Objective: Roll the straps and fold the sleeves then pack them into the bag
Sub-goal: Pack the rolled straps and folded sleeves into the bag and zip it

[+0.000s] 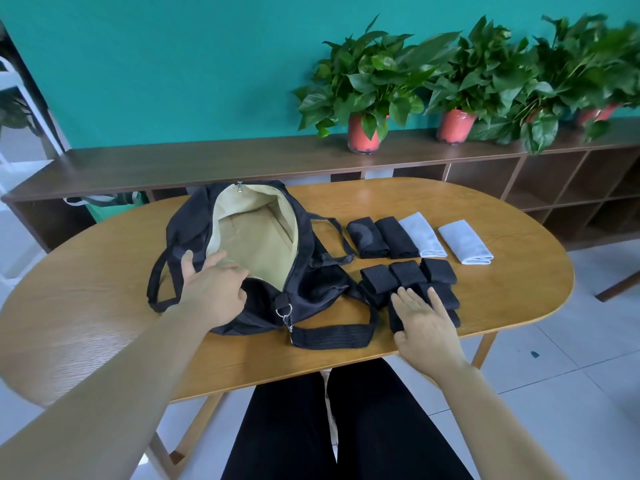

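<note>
Wooden table, open bag, 4 folded sleeves, rolled straps

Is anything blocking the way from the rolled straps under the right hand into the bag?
Nothing visible does. The bag is unzipped wide, the left hand holding its near rim. Only its flat shoulder strap lies on the table between the rolled straps under the right hand and the opening.
</note>
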A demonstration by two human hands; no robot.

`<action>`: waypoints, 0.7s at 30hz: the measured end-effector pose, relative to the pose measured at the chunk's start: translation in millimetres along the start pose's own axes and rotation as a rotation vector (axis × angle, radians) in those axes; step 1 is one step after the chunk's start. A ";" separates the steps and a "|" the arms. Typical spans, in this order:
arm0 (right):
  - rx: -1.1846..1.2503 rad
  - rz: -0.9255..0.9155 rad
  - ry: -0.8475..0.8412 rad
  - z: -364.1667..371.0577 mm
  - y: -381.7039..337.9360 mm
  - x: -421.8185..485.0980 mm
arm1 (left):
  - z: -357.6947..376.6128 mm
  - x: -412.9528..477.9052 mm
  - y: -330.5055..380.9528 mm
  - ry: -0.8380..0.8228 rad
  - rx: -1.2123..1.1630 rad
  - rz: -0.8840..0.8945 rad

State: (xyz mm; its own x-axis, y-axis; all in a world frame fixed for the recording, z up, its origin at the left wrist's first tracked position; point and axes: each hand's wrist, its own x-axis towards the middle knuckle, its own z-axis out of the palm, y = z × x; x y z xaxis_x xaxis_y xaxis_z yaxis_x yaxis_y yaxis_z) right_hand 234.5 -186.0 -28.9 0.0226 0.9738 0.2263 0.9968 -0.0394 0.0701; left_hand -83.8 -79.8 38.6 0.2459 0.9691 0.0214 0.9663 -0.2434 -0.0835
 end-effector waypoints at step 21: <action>0.173 -0.032 0.129 -18.0 -6.7 -5.2 | -10.8 -10.1 -1.2 0.011 0.028 -0.007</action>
State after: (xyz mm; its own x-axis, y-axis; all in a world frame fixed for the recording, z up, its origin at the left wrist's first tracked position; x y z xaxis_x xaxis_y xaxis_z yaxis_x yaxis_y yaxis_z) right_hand 226.3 -194.8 -13.1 -0.0085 0.9368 0.3498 0.9954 0.0412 -0.0860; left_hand -86.7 -89.7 49.2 0.2402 0.9702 0.0333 0.9656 -0.2352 -0.1108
